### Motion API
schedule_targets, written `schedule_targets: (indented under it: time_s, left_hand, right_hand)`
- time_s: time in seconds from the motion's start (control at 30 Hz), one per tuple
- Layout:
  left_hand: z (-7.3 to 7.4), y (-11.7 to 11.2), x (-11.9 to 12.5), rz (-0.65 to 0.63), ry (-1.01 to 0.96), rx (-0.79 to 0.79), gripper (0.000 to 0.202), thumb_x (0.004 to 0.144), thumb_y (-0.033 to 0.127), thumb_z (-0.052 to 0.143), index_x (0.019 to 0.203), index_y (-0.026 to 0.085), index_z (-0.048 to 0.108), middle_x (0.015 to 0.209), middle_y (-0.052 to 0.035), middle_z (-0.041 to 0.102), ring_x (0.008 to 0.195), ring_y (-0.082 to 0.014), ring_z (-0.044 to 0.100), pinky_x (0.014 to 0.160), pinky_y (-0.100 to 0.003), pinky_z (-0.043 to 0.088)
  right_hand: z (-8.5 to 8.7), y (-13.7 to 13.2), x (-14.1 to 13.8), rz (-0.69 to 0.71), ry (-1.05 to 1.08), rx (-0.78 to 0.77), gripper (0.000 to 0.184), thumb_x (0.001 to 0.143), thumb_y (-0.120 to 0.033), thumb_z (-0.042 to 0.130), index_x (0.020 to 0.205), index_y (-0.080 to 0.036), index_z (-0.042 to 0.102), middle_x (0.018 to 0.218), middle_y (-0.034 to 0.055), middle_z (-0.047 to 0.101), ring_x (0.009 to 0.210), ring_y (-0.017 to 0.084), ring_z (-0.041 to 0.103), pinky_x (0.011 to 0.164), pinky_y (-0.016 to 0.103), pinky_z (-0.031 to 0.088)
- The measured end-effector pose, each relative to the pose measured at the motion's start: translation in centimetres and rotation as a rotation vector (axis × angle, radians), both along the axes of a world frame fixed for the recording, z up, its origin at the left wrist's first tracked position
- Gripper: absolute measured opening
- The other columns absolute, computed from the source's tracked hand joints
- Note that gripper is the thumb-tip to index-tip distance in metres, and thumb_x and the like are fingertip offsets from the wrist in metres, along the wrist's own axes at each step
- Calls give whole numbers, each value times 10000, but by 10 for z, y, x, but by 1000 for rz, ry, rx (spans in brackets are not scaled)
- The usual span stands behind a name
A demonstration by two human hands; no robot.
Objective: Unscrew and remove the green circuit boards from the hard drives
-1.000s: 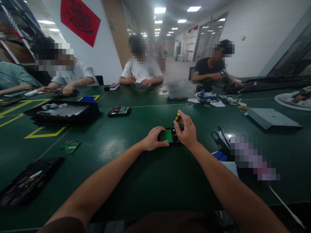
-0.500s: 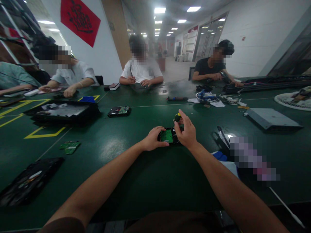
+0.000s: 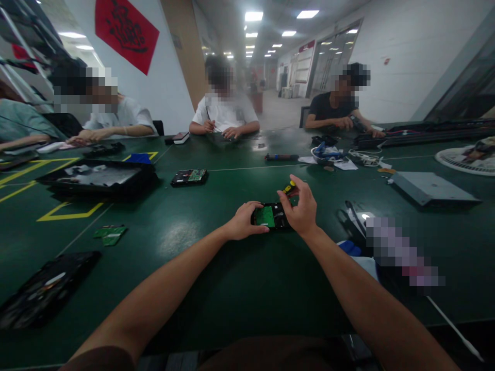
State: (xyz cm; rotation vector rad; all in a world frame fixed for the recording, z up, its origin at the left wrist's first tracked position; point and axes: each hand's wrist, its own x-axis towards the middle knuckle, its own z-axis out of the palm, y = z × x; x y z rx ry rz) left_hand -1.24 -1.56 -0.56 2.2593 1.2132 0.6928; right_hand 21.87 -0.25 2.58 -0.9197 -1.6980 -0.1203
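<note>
My left hand (image 3: pixel 247 220) grips the left end of a black hard drive (image 3: pixel 279 214) with a green circuit board (image 3: pixel 266 215) on its upper face. The thumb lies along the near edge and the fingers along the far edge. In my right hand (image 3: pixel 303 208), between thumb and fingers, is a screwdriver (image 3: pixel 289 187) with a yellow and black handle. It is tilted above the drive's right end. The hand hides the screwdriver's shaft and tip and the right edge of the drive.
A second hard drive (image 3: pixel 189 177) lies farther left, near a black tray (image 3: pixel 96 178). Small green boards (image 3: pixel 111 235) and a black casing (image 3: pixel 50 288) are at left. A grey metal box (image 3: pixel 435 188) sits at right. Several people work across the green table (image 3: pixel 232 288).
My right hand has shifted slightly right, and the screwdriver has gone from nearly upright to tilted. The left hand and drive stay put. At far left, a co-worker's hand has drawn back.
</note>
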Motion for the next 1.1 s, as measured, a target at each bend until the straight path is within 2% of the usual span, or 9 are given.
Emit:
schedule_targets:
  time_s: [0.17,0.33,0.4,0.47,0.57,0.7,0.87,0.93,1.1]
  left_hand:
    - [4,-3,1,21,7,-40,858,732,626,785,1420,198,502,1477,-159,502,1368,-359,474,1144,-535,391]
    - [13,-9,3,37,9,-70,887,742,604,779,1456,177,470,1472,-164,503,1362,-354,476,1150,-510,389]
    - [16,-10,2,38,4,-87,883,750,603,772,1464,185,464,1467,-162,507,1343,-350,495,1138,-509,402]
    - [18,-11,2,38,1,-96,878,755,608,766,1464,187,465,1461,-163,510,1327,-350,508,1128,-510,412]
    - [20,-12,2,40,11,-101,888,757,614,761,1470,178,460,1462,-168,506,1318,-351,512,1117,-507,426]
    - [19,-15,1,12,36,-58,885,789,611,733,1493,170,428,1485,-168,488,1348,-349,484,1147,-510,400]
    - [14,-15,1,-25,74,39,920,790,614,733,1525,183,386,1517,-170,459,1413,-355,422,1205,-524,327]
    - [12,-14,1,-20,82,44,991,753,658,755,1533,179,376,1524,-175,452,1421,-364,412,1213,-528,316]
    - [12,-14,4,24,62,16,1052,723,671,781,1546,173,355,1530,-178,456,1436,-375,403,1210,-536,322]
  right_hand:
    - [11,-1,6,-62,39,62,516,972,-342,592,1463,-276,447,1158,101,635,872,237,645,876,500,592]
    - [36,-4,14,-125,95,95,512,948,-339,600,1433,-250,464,1277,125,613,982,257,654,873,482,593]
    - [48,-6,17,-108,162,59,511,950,-333,586,1436,-253,452,1302,127,601,1006,255,665,846,448,601]
    - [59,-4,20,-50,245,-5,493,963,-313,542,1440,-265,427,1278,114,608,932,218,681,801,402,602]
    - [63,7,28,-50,284,-139,472,946,-260,498,1411,-270,418,1097,56,656,793,178,670,789,383,583]
    - [46,32,45,-351,129,-407,362,828,-244,587,1186,-188,584,1102,109,673,1002,249,639,938,425,505]
    - [9,59,59,-347,-407,-905,226,855,-342,646,1023,-196,691,1038,111,734,953,247,674,831,326,490]
    - [-2,65,61,-349,-467,-944,192,851,-354,677,947,-194,723,1019,123,745,959,265,685,810,327,484]
    - [-15,76,57,-350,-524,-989,216,855,-368,699,940,-177,754,1034,141,754,965,268,702,796,315,490]
